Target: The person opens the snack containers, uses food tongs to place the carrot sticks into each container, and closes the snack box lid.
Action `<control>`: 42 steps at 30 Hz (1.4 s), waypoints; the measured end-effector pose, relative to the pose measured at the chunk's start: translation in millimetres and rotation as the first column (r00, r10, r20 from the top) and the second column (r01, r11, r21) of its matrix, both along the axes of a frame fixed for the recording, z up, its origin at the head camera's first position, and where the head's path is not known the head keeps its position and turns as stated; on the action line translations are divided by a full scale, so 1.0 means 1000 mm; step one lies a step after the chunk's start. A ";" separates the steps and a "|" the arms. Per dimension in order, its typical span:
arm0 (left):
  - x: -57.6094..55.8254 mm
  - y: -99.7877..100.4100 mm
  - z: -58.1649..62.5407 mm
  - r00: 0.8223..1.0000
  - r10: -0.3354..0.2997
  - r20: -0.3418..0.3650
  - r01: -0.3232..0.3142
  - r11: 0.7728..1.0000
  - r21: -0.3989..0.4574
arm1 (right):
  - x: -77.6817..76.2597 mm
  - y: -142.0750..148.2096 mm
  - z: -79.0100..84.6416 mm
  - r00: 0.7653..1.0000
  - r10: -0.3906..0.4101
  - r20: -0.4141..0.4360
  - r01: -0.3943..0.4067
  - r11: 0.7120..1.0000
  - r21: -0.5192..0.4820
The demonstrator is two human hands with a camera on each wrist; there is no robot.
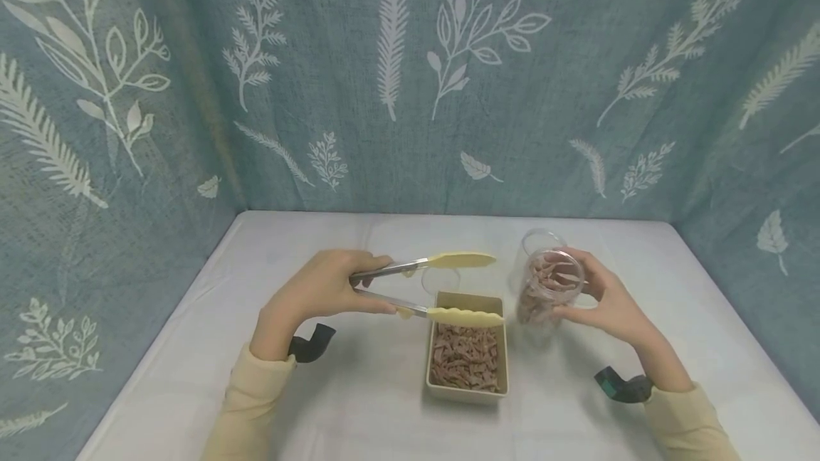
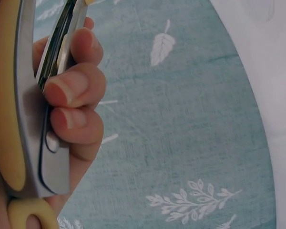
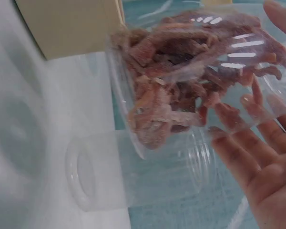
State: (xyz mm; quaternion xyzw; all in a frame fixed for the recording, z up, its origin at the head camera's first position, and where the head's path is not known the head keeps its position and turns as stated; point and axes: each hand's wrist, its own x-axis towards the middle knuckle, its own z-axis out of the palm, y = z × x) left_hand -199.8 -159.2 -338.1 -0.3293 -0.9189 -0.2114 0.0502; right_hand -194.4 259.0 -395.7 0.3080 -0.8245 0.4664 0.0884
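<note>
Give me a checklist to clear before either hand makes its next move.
1. Tongs secured: ok, the left hand grips the tongs.
2. Tongs ready: ok, their yellow ends are spread, with nothing between them.
3. Filled jar steadied: ok, the right hand holds the clear jar of strips.
4. Box accessible: ok, the beige box is uncovered, with brownish shreds inside.
5. Lower tong end clear of the box rim: cannot tell; it overlaps the far part in the head view.
6. Room around the filled jar: probably not ok, a second clear jar stands close behind it.
</note>
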 end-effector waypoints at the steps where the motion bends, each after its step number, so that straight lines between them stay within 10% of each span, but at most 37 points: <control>1: 0.001 -0.001 -0.002 1.000 0.014 0.004 -0.014 1.000 0.000 | 0.000 0.000 0.000 1.000 -0.002 -0.005 0.002 1.000 -0.014; 24: 0.002 -0.016 -0.021 0.994 0.106 0.000 -0.106 0.994 0.003 | -0.009 -0.051 0.003 0.960 -0.279 0.035 0.276 0.911 -0.307; 42: 0.000 -0.024 -0.018 0.989 0.148 0.032 -0.148 0.989 -0.013 | -0.015 -0.104 0.012 0.943 -0.301 0.143 0.326 0.922 -0.209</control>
